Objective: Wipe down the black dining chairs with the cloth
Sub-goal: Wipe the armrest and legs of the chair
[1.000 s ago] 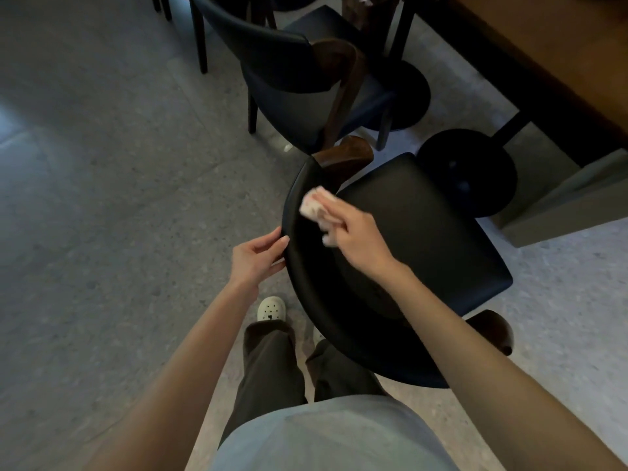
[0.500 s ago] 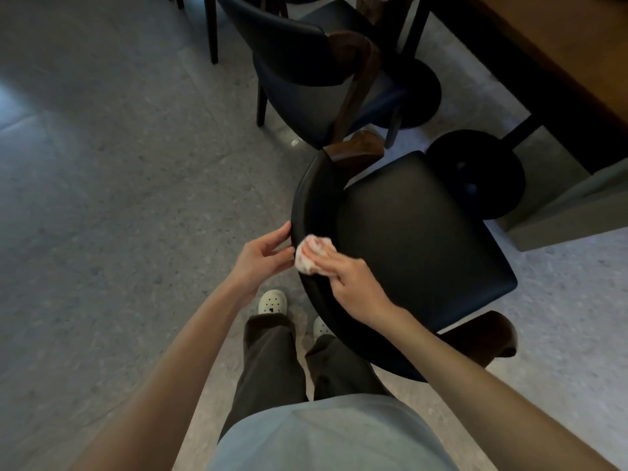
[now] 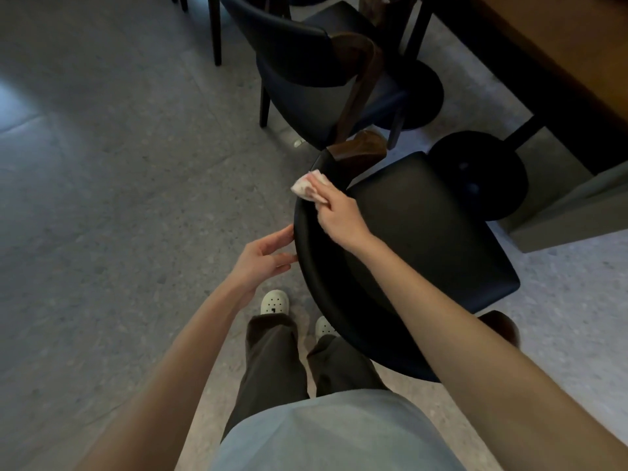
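The cloth (image 3: 310,189), pale and crumpled, lies on the top rim of the black chair (image 3: 424,232), at the right hand's (image 3: 339,217) fingertips. That hand's fingers curl over the cloth and press it to the rim. Just beyond them is a brown armrest (image 3: 360,149). The seat spreads to the right of the hand. The left hand (image 3: 263,256) is below and left of it, fingers straight and loosely spread, tips touching the outer face of the chair's back. Past both hands stands a second chair (image 3: 292,52). Further right are a round base (image 3: 475,175) and a wooden table (image 3: 560,45).
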